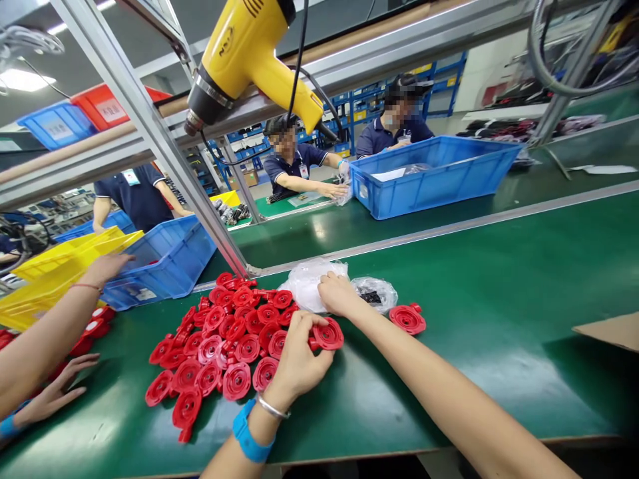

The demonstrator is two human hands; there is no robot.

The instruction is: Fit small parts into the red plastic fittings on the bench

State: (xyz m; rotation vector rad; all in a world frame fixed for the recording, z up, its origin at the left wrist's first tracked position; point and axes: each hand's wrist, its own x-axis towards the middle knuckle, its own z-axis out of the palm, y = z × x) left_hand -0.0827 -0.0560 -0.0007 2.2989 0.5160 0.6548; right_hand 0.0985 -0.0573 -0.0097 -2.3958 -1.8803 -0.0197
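Note:
My left hand [304,356], with a bracelet and a blue wristband, pinches a red round plastic housing [329,334] with concentric rings and a small side spout. My right hand [339,295] reaches across to a white plastic bag [305,285], its fingers curled together over the bag's right side. What those fingers hold, if anything, is hidden. Beside that hand lies a clear bag [385,293] with small black parts in it. Another red housing [408,320] rests alone to the right. A heap of similar red housings [237,380] spreads over the green table left of my hands.
A yellow heat gun [249,63] hangs overhead from the metal frame [150,133]. Across the belt stands a blue bin [429,186]; another blue bin [164,259] is at left. A co-worker's hands [62,392] work at far left. Cardboard [612,330] lies at right.

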